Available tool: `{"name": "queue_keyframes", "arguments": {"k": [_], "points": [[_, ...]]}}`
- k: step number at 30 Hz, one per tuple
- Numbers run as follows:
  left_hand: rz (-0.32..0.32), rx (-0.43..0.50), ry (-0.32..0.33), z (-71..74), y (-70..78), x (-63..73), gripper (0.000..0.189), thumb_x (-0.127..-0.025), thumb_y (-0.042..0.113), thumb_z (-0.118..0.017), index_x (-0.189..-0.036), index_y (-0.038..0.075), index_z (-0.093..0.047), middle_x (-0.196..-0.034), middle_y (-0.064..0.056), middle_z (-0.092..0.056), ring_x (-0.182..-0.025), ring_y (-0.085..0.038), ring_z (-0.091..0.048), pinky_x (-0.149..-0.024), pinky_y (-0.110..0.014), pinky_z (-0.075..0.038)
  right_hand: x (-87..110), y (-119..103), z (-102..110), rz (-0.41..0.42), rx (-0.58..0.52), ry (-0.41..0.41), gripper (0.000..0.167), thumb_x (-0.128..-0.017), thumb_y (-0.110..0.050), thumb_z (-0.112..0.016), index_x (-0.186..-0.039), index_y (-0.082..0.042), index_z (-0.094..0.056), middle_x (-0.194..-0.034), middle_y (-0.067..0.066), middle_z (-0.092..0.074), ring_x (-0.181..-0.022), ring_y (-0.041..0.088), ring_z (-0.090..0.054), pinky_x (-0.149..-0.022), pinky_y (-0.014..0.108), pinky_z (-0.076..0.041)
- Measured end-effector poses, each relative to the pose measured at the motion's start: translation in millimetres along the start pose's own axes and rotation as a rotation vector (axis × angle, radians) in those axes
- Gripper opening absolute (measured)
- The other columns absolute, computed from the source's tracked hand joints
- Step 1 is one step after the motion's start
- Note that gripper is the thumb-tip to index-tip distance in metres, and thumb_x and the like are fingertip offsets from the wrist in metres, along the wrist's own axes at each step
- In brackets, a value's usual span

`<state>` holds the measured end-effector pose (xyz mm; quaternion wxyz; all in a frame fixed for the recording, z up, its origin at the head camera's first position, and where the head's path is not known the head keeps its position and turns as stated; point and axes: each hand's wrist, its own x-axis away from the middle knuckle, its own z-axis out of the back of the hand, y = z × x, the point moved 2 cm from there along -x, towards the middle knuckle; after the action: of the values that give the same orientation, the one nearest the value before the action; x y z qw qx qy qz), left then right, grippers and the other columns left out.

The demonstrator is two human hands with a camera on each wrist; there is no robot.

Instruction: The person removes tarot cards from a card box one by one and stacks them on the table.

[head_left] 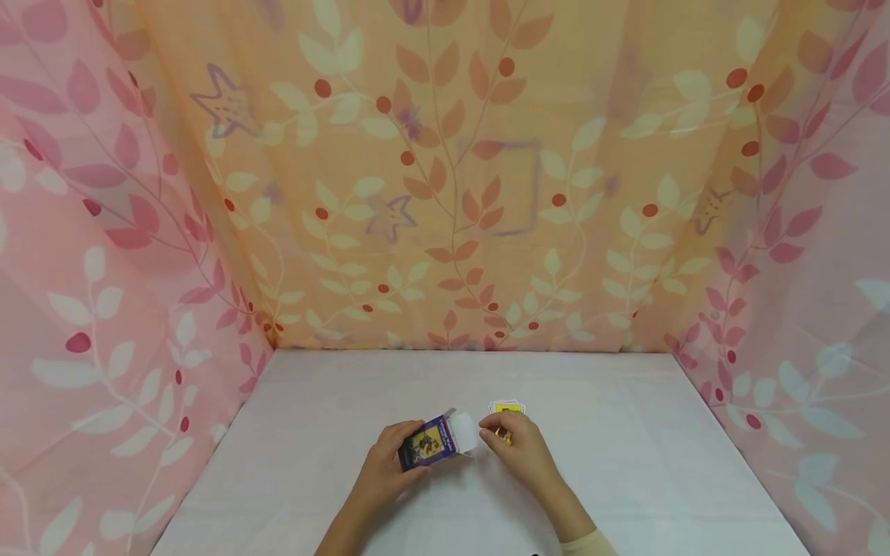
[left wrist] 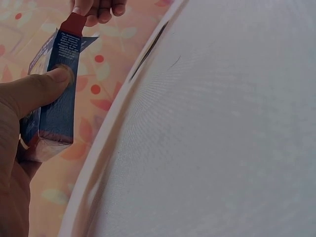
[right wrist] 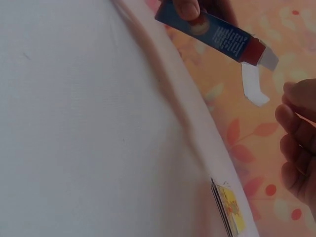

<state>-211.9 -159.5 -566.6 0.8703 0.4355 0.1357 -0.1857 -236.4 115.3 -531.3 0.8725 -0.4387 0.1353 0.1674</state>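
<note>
A small dark blue card box (head_left: 426, 445) with a yellow picture is gripped in my left hand (head_left: 386, 462), tilted above the table. The left wrist view shows the thumb (left wrist: 47, 88) pressed along the box's narrow side. The box's end faces right, and its white flap (head_left: 463, 431) stands open. Just right of the flap is my right hand (head_left: 526, 455), its fingers loosely bent. In the right wrist view those fingers (right wrist: 291, 118) are apart from the flap and hold nothing visible. A stack of yellow-faced cards (head_left: 511, 406) lies on the table, partly hidden behind the right hand.
A white cloth covers the table (head_left: 334, 401). Patterned curtains stand around it: an orange one (head_left: 445, 193) at the back and pink ones at the left (head_left: 125, 309) and right (head_left: 799, 309).
</note>
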Motion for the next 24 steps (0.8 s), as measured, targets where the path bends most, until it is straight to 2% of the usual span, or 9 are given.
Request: {"name": "queue_keyframes", "arguments": {"k": [6,10,15,24], "points": [[-0.002,-0.003,-0.002,-0.7,-2.2,-0.8,0.081,-0.072,0.024,-0.094,-0.144,0.028,-0.056,-0.14,0.015,-0.058,-0.131,-0.013,-0.054,-0.11,-0.043,-0.047,2.9,-4.1,-8.5,-0.002,-0.031,-0.036,0.01,-0.09,-0.019,-0.08,-0.097,-0.024,-0.076,-0.087,-0.019,-0.065,-0.083,0.005,-0.058,-0.075,0.031,-0.055],[-0.003,-0.005,0.0,-1.4,-2.2,-0.9,0.081,-0.072,0.024,-0.095,-0.144,0.024,-0.057,-0.14,0.016,-0.058,-0.131,-0.012,-0.054,-0.11,-0.043,-0.048,4.0,-6.2,-13.1,0.015,-0.04,-0.053,0.008,-0.09,-0.02,-0.079,-0.097,-0.022,-0.076,-0.087,-0.018,-0.066,-0.083,0.006,-0.058,-0.073,0.027,-0.053],[-0.014,0.001,0.002,-2.4,-3.1,-0.4,0.082,-0.071,0.022,-0.095,-0.144,0.018,-0.058,-0.14,0.017,-0.057,-0.131,-0.012,-0.054,-0.11,-0.042,-0.048,5.7,-6.4,-18.4,-0.019,-0.038,-0.112,0.007,-0.092,-0.024,-0.077,-0.1,-0.022,-0.076,-0.089,-0.017,-0.066,-0.085,0.006,-0.057,-0.075,0.024,-0.051],[-0.033,0.014,0.005,-1.9,-1.7,0.0,0.082,-0.071,0.02,-0.095,-0.143,0.029,-0.057,-0.139,0.016,-0.058,-0.13,-0.013,-0.055,-0.11,-0.039,-0.048,9.0,-3.1,-26.6,-0.049,-0.031,-0.177,0.015,-0.094,-0.036,-0.074,-0.103,-0.024,-0.076,-0.093,-0.018,-0.068,-0.087,0.005,-0.057,-0.078,0.027,-0.052]]}}
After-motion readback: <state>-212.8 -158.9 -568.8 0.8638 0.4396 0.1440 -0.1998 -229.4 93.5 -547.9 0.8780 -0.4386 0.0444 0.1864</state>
